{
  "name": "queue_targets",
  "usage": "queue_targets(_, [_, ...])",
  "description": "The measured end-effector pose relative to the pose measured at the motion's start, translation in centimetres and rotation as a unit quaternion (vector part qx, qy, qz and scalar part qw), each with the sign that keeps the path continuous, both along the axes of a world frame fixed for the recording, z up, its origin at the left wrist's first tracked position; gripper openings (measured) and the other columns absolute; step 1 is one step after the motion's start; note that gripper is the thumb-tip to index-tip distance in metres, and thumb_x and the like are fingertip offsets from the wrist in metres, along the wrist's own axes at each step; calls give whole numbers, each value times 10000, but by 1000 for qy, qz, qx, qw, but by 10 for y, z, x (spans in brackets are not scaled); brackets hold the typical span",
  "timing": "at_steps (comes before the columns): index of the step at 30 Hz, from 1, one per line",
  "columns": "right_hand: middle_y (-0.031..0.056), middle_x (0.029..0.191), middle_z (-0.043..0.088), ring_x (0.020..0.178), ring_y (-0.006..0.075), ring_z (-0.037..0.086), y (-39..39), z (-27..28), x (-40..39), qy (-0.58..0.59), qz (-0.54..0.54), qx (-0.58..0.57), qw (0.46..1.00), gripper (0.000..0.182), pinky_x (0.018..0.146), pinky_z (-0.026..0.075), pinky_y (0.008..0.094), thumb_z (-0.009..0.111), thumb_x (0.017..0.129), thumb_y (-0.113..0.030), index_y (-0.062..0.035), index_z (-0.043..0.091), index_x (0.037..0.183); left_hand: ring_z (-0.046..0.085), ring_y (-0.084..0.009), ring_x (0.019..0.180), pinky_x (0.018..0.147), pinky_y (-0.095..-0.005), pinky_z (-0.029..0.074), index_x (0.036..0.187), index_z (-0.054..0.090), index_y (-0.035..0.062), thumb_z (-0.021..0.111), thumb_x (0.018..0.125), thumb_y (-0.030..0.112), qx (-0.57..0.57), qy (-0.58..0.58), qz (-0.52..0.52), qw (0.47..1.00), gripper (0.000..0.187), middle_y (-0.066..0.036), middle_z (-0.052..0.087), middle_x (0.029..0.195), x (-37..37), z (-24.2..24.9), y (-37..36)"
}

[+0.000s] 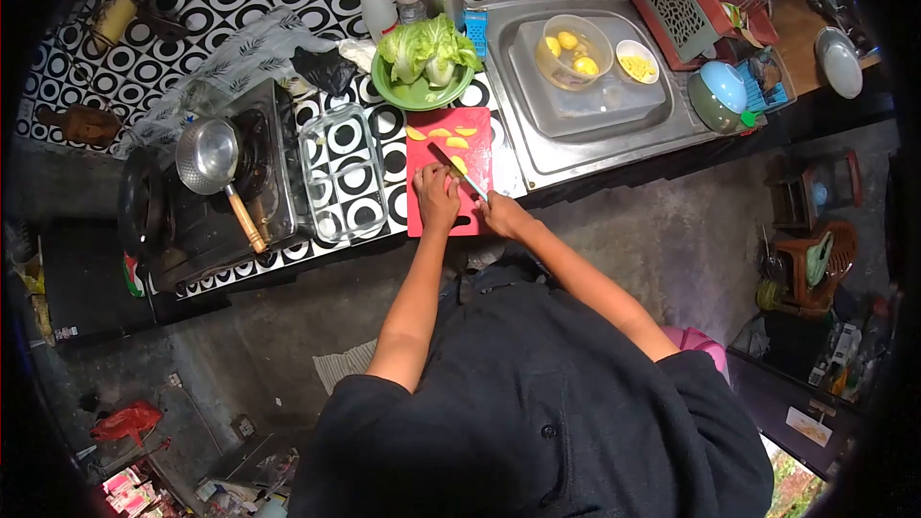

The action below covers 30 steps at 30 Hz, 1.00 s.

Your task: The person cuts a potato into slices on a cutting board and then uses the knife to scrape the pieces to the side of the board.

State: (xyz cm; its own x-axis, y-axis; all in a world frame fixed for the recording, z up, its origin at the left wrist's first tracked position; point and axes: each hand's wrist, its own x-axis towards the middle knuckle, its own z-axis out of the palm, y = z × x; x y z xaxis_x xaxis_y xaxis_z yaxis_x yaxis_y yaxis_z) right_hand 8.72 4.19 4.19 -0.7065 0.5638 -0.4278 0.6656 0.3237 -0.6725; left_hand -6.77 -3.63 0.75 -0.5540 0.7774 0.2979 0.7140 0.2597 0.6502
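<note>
Diagonally, the knife (439, 153) points away and leftward from the right hand (504, 215), fingers clenched round its handle, the blade lying between a yellow wedge (460, 163) on the board (475, 118) and the left hand (438, 200), fingers bent (pinching something or not, I cannot tell).

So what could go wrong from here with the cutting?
The left hand sits close beside the blade of the knife in the right hand, so a slip could nick a finger. The red board reaches the counter's front edge and might shift if pushed. The wooden handle on the stove points toward the front edge and could get bumped.
</note>
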Motion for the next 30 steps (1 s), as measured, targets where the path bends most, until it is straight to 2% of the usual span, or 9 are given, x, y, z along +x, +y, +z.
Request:
queue_targets(7, [378, 934, 641, 944, 532, 629, -8, 8, 22, 1, -18, -26, 1000, 480, 830, 479, 543, 515, 1037, -376, 102, 553, 1023, 456, -402, 1225, 1107, -519, 348, 1169, 639, 30, 729, 822, 96, -15, -1, 14, 1000, 365, -157, 555, 1206, 1, -1, -2])
queue_targets(10, [383, 1024, 641, 1044, 529, 610, 5, 25, 28, -23, -16, -66, 997, 479, 903, 466, 559, 481, 1037, -359, 111, 539, 1113, 457, -389, 1208, 1076, -499, 364, 1183, 635, 34, 733, 819, 91, -14, -8, 16, 1000, 381, -157, 548, 1196, 3, 6, 0])
queue_targets(13, [373, 1036, 643, 1050, 521, 609, 15, 27, 38, -9, -16, -68, 998, 463, 909, 462, 550, 479, 1037, -353, 97, 546, 1125, 472, -365, 1164, 1024, -472, 388, 1190, 631, 40, 738, 816, 83, -20, 5, 13, 1000, 392, -157, 545, 1171, 4, 14, 0])
queue_targets(15, [370, 1030, 644, 1051, 521, 608, 20, 29, 40, -1, -14, -80, 997, 455, 909, 461, 550, 482, 1035, -351, 89, 546, 1131, 472, -365, 1156, 1020, -469, 390, 1191, 631, 39, 741, 818, 88, -27, -2, 12, 1000, 393, -159, 542, 1168, 4, 17, 1])
queue_targets(18, [371, 1004, 642, 1038, 525, 606, 26, 34, 43, 14, -10, -93, 995, 443, 891, 458, 554, 491, 1033, -344, 86, 541, 1126, 463, -380, 1190, 1042, -509, 387, 1202, 633, 50, 745, 814, 125, -38, -25, 16, 999, 411, -165, 543, 1195, 5, 20, 2])
queue_targets(22, [373, 963, 632, 1004, 535, 600, 33, 29, 48, 44, -11, -146, 988, 422, 846, 450, 563, 501, 1032, -335, 80, 527, 1105, 473, -363, 1168, 1023, -484, 389, 1213, 637, 62, 761, 809, 133, -62, 0, 58, 996, 428, -149, 550, 1187, 13, 25, 5])
queue_targets(24, [371, 951, 629, 985, 539, 597, 34, 25, 52, 73, -9, -136, 988, 405, 828, 444, 569, 500, 1034, -322, 79, 521, 1089, 480, -348, 1139, 1008, -460, 391, 1213, 640, 65, 778, 811, 137, -72, 22, 74, 994, 431, -137, 555, 1172, 18, 26, 7])
queue_targets(30, [354, 961, 632, 982, 540, 587, 37, 30, 60, 117, 10, -125, 985, 338, 826, 441, 573, 488, 1037, -265, 67, 535, 1079, 482, -330, 1169, 1024, -470, 378, 1229, 665, 118, 775, 815, 156, -119, 5, 96, 988, 431, -97, 557, 1206, 20, 27, 7])
